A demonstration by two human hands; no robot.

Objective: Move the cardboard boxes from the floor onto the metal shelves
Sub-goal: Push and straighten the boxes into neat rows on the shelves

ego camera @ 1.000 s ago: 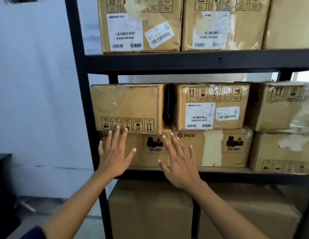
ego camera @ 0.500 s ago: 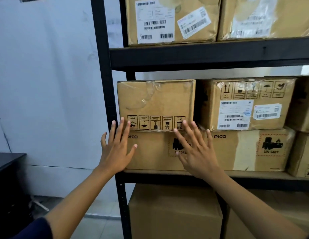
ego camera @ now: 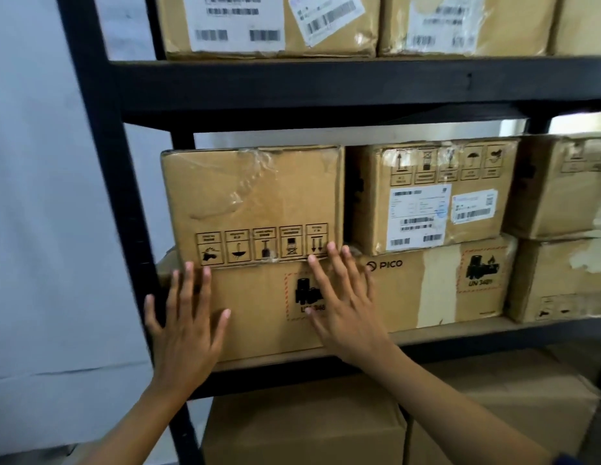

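Cardboard meets both palms: left hand (ego camera: 185, 325) and right hand (ego camera: 347, 308) lie spread and flat against the long PICO box (ego camera: 406, 290) on the middle metal shelf (ego camera: 460, 333), beneath two smaller boxes; seating it looks underway, next a level push inward

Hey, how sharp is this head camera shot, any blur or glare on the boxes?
Head view: motion blur smears the top-shelf labels and both the left hand and right hand; tape on the upper left box glints; the wide angle bends the shelf post.
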